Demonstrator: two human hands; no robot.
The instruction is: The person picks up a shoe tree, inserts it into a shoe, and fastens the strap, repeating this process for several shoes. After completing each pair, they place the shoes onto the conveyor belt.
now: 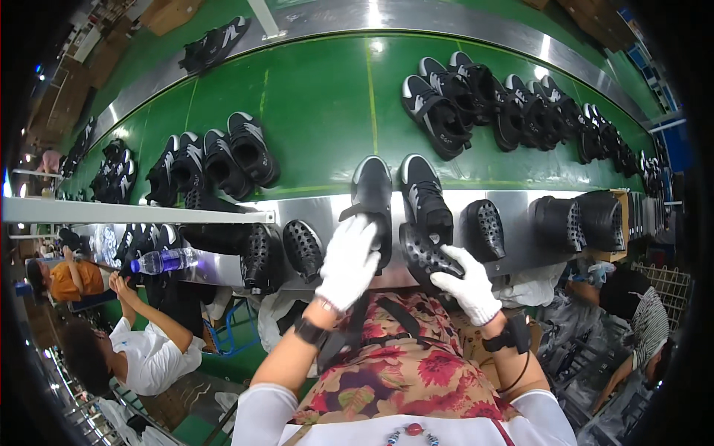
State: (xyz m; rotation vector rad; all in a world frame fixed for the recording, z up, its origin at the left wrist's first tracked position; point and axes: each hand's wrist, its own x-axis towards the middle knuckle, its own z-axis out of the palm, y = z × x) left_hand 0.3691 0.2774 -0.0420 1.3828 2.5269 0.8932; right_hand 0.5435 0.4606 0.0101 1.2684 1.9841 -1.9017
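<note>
Two black sneakers with grey-white toes lie on the metal ledge in front of me, toes pointing away. My left hand (349, 260), in a white knit glove, is closed over the heel end of the left sneaker (373, 184); the fingers partly hide its opening. A black shoe form with round holes (422, 251) is tilted at the heel of the right sneaker (424, 189). My right hand (470, 284), also gloved, grips the form's near end between thumb and fingers. Whether the form's far end sits inside the sneaker, I cannot tell.
More perforated forms (487, 229) stand along the metal ledge (517, 256) on both sides. Beyond lies a green belt (320, 97) with rows of black sneakers (439, 111). A white bar (134, 211) and a bottle (162, 260) are at left. Co-workers (152, 349) sit nearby.
</note>
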